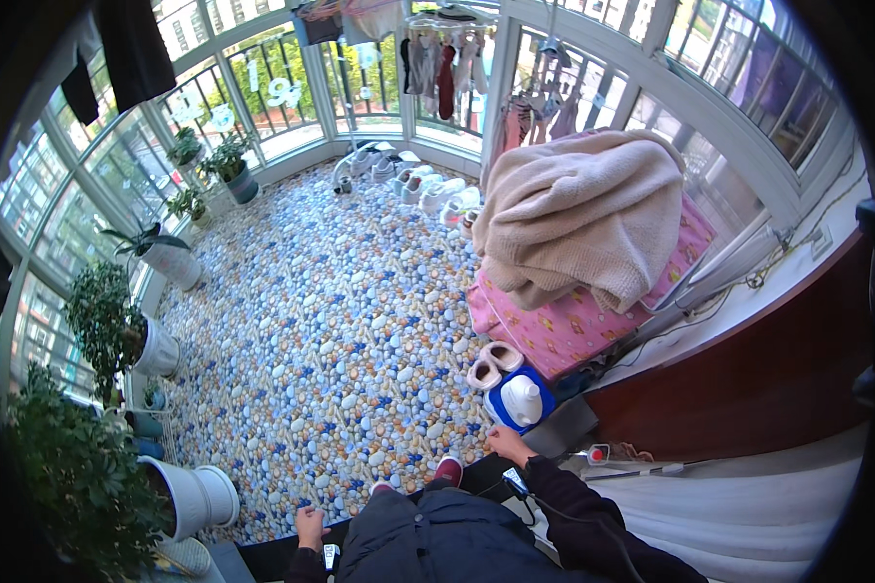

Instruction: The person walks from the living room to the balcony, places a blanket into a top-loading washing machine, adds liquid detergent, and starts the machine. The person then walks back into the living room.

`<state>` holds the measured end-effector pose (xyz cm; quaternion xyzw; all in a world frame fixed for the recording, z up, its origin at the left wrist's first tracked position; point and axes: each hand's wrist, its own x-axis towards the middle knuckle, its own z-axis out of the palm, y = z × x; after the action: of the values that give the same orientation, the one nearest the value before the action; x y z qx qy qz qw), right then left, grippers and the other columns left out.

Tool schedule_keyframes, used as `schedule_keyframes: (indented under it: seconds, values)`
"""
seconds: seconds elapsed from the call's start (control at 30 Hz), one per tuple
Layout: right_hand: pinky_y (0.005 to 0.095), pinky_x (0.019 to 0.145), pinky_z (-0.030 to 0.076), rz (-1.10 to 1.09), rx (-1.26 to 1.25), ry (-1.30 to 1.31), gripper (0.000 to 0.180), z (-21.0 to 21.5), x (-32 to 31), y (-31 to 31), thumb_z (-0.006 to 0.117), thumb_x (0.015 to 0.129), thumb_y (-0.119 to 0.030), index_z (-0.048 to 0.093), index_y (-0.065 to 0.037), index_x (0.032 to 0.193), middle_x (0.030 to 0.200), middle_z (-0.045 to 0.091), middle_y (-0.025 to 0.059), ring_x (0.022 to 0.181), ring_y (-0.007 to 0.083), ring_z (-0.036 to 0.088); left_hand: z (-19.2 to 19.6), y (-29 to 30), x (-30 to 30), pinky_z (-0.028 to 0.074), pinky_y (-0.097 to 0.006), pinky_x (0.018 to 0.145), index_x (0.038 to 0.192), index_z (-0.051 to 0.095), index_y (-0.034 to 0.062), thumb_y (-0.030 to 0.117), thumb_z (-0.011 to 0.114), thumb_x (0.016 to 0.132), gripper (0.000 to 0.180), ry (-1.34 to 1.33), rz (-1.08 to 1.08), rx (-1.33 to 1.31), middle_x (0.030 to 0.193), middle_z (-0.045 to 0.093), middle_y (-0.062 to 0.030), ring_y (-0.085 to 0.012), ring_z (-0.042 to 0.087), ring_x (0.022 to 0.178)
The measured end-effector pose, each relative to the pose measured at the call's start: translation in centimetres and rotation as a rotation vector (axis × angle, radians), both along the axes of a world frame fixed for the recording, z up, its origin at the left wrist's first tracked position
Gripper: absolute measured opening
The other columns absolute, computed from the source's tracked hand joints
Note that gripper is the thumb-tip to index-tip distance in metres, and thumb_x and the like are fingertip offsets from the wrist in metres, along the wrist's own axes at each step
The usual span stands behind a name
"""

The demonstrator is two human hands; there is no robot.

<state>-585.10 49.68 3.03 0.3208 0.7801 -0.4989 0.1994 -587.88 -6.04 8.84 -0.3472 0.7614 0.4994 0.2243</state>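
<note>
My right hand (pixel 508 445) hangs just in front of a white plastic bottle (pixel 521 398) on a blue stand or box (pixel 546 387). Its fingers are curled in, with nothing visible in them, and it seems apart from the bottle. Low at the left, my left hand (pixel 311 528) hangs beside my dark jacket, loosely closed and holding nothing that I can see. A pair of pale pink slippers (pixel 484 374) lies just beyond the bottle. Past them a thick beige blanket (pixel 583 214) is heaped on a pink patterned cover (pixel 564 335).
Potted plants (pixel 170 262) line the windows on the left, with a large white pot (pixel 199 497) nearest me. Several shoes (pixel 423 185) stand along the far wall on the pebble-patterned floor (pixel 331 321). Laundry (pixel 445 78) hangs at the back. A white curtain (pixel 729 515) falls at the right.
</note>
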Motion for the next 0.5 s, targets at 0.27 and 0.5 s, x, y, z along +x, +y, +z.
schedule_keyframes:
  seconds: [0.27, 0.5]
  values:
    - [0.0316, 0.054, 0.051, -0.205, -0.134, -0.168, 0.022, 0.5, 4.8, -0.6, 0.063, 0.085, -0.025, 0.066, -0.003, 0.088, 0.068, 0.066, 0.0074, 0.056, 0.0171, 0.063, 0.4, 3.5, -8.0, 0.056, -0.034, 0.051, 0.118, 0.053, -0.0014, 0.012, 0.065, 0.082, 0.041, -0.027, -0.136, -0.001, 0.099, 0.059, -0.0095, -0.0191, 0.061, 0.079]
    - [0.0310, 0.055, 0.053, -0.282, -0.134, -0.254, 0.017, -0.2, 5.0, -0.6, 0.061, 0.083, -0.019, 0.067, -0.003, 0.085, 0.072, 0.066, 0.0063, 0.060, 0.0160, 0.064, -1.8, 4.2, -16.7, 0.057, -0.035, 0.046, 0.107, 0.056, -0.0037, 0.013, 0.065, 0.081, 0.032, -0.148, -0.294, 0.075, 0.080, 0.058, -0.0098, -0.0198, 0.060, 0.059]
